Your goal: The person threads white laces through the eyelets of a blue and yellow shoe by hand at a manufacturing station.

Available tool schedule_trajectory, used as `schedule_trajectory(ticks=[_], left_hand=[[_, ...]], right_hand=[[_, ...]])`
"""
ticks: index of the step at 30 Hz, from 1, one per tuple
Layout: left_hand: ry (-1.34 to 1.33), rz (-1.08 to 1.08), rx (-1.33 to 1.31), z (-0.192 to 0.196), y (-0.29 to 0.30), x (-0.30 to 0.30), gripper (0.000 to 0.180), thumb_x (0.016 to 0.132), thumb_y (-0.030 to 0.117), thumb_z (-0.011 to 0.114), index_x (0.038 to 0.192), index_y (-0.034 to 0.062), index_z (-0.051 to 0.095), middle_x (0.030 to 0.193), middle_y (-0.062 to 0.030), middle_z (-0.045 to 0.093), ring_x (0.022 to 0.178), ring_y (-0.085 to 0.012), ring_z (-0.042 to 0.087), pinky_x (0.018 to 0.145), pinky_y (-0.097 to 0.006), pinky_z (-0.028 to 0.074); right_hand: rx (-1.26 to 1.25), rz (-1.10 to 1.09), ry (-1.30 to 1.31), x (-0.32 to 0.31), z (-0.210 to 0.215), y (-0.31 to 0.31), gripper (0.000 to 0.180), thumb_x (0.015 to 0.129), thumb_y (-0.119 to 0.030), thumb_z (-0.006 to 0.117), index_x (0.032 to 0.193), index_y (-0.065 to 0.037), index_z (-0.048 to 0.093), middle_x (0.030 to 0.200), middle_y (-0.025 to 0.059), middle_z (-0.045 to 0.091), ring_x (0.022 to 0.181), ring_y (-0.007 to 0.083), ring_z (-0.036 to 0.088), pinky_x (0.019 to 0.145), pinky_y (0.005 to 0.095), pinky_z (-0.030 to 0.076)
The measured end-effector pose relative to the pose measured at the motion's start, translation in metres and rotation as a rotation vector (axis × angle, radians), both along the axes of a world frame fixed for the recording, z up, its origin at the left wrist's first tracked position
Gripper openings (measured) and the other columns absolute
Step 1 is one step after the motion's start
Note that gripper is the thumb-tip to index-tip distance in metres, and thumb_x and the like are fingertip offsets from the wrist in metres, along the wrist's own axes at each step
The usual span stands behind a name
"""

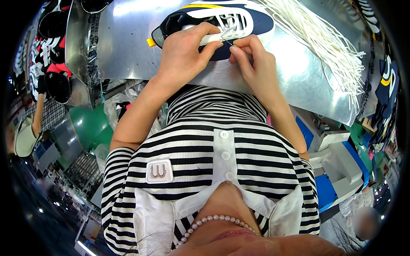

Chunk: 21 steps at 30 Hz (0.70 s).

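Note:
A navy and white sneaker (262, 21) with a yellow stripe and a yellow heel tab lies on the metal table, its toe pointing right. White shoelace (230, 25) runs across its eyelets. My left hand (185, 51) is closed on the shoe's near side, thumb and index finger at the edge of the lacing. Close beside it, my right hand (254, 59) pinches a thin, slender piece (228, 42) that reaches toward my left thumb. Whether that piece is a lace tip or a small tool, I cannot tell.
A thick bundle of loose white laces (329, 55) spreads over the metal table (124, 47) to the right. Black and red shoes (57, 85) crowd the left, near another person's arm (38, 113). Navy shoe pieces (386, 83) hang at far right, above blue and grey boxes (337, 166).

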<state>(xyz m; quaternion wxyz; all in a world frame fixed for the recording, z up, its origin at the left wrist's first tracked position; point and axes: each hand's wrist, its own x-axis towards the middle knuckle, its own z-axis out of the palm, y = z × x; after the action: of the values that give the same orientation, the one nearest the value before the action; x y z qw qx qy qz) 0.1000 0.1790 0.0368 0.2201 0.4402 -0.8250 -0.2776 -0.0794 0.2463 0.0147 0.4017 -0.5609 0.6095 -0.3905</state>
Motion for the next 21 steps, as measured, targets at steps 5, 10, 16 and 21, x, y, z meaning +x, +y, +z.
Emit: schedule_trajectory(ticks=[5, 10, 16, 21], left_hand=[[-0.015, -0.04, 0.025, 0.002, 0.003, 0.003, 0.024, 0.083, 0.013, 0.074, 0.104, 0.0028, 0.067, 0.092, -0.0114, 0.071, 0.078, -0.0266, 0.069, 0.067, -0.031, 0.052], [0.03, -0.126, -0.172, -0.011, 0.014, -0.001, 0.025, 0.085, 0.008, 0.07, 0.108, 0.0034, 0.067, 0.092, -0.0136, 0.07, 0.077, -0.0299, 0.068, 0.066, -0.035, 0.053], [-0.013, -0.041, -0.005, 0.002, 0.018, 0.0, 0.026, 0.086, 0.011, 0.07, 0.111, 0.0054, 0.067, 0.094, -0.0138, 0.07, 0.079, -0.0292, 0.069, 0.069, -0.034, 0.053], [0.004, -0.021, 0.138, 0.002, 0.014, 0.005, 0.027, 0.085, 0.01, 0.069, 0.111, 0.0049, 0.067, 0.097, -0.0134, 0.071, 0.088, -0.0249, 0.069, 0.076, -0.03, 0.052]], right_hand=[[-0.153, 0.095, 0.246, -0.007, 0.001, -0.008, 0.014, 0.089, -0.016, 0.065, 0.096, -0.006, 0.056, 0.071, 0.0104, 0.067, 0.066, 0.0312, 0.067, 0.057, 0.0393, 0.05], [-0.168, 0.113, 0.45, 0.008, -0.005, -0.017, 0.02, 0.088, -0.015, 0.066, 0.1, -0.004, 0.055, 0.068, 0.0125, 0.065, 0.065, 0.0323, 0.066, 0.056, 0.0412, 0.051], [-0.013, 0.114, 0.145, -0.009, 0.006, -0.002, 0.026, 0.092, -0.015, 0.062, 0.112, -0.004, 0.05, 0.073, 0.0124, 0.067, 0.069, 0.0311, 0.067, 0.062, 0.039, 0.051], [0.079, -0.092, 0.069, -0.053, 0.035, -0.002, 0.018, 0.095, -0.013, 0.06, 0.111, -0.005, 0.059, 0.067, 0.0036, 0.061, 0.062, 0.0113, 0.058, 0.062, 0.0257, 0.046]])
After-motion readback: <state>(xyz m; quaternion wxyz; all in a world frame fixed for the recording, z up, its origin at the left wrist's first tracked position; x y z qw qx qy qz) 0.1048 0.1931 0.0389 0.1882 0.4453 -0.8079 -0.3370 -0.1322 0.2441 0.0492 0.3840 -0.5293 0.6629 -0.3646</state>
